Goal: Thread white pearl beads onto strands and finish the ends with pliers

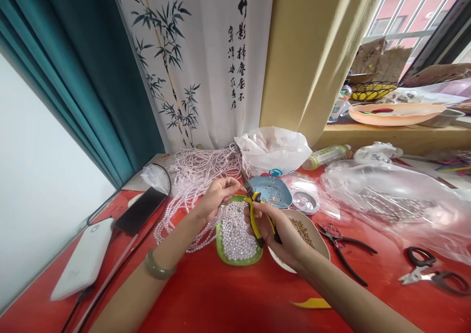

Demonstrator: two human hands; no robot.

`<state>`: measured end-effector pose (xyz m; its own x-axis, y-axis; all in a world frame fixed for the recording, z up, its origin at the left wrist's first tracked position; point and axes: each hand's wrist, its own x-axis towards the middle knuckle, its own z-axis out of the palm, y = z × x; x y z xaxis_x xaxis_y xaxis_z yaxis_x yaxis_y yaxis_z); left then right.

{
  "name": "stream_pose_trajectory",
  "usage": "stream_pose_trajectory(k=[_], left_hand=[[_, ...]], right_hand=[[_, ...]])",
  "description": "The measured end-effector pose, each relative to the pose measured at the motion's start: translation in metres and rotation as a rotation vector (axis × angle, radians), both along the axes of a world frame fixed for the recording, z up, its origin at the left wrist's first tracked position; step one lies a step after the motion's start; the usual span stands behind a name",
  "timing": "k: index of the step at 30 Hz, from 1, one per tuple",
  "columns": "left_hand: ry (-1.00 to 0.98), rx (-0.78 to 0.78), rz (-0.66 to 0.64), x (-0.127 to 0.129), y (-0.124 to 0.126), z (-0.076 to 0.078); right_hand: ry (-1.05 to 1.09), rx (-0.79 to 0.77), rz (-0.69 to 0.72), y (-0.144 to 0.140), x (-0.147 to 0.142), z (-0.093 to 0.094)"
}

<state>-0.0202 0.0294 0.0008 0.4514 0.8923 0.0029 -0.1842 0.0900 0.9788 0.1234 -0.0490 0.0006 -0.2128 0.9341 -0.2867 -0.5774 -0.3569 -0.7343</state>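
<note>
Red table (221, 294): three dishes; right hand (274, 230) grips yellow pliers (257, 213); left hand (217, 195) pinches something unclear.

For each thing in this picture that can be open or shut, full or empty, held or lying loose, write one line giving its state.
Yellow pliers: held in the right hand.
Left hand: fingers pinched at the plier tips.
Green dish: full of pearl beads.
White bowl: holds small brown beads.
Black pliers: lying loose, handles apart.
Scissors: lying shut.
Phone: screen dark.
</note>
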Motion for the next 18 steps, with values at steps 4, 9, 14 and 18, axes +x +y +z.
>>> stream_pose_trajectory(k=[4, 9, 14, 18], left_hand=[[0.031, 0.019, -0.012, -0.001, -0.002, 0.003], [0.093, 0.068, -0.007, -0.002, -0.002, 0.006], [0.130, 0.090, -0.031, -0.001, -0.002, 0.003], [0.114, 0.108, -0.058, -0.001, -0.001, -0.001]], right_hand=[[-0.042, 0.055, 0.036, 0.001, 0.003, -0.002], [-0.043, -0.031, 0.080, 0.008, 0.013, -0.003], [-0.085, -0.002, 0.239, 0.012, 0.017, -0.009], [-0.109, 0.054, 0.270, 0.008, 0.013, -0.013]])
